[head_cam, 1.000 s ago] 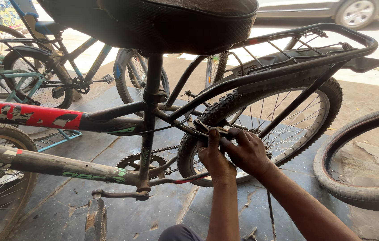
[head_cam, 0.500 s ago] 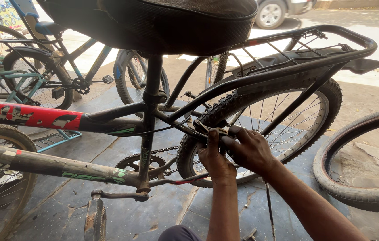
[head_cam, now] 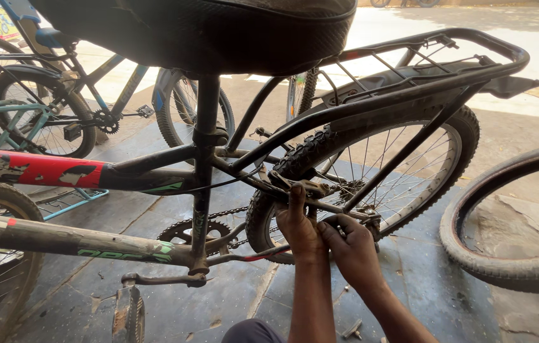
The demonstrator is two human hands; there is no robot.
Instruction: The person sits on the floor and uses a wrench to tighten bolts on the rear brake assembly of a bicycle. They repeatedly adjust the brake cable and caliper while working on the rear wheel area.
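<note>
Reaching left hand, right hand, rear wheel

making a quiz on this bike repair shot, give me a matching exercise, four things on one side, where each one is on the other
Things:
1. left hand
2. right hand
3. loose tyre
4. pedal

Places:
A. lying on the ground at the far right
B. low at the bottom left, on the crank arm
C. on the brake fitting by the rear wheel, index finger stretched up
D. lower down, beside the stay near the spokes

Pairs: 1-C, 2-D, 3-A, 4-B
</note>
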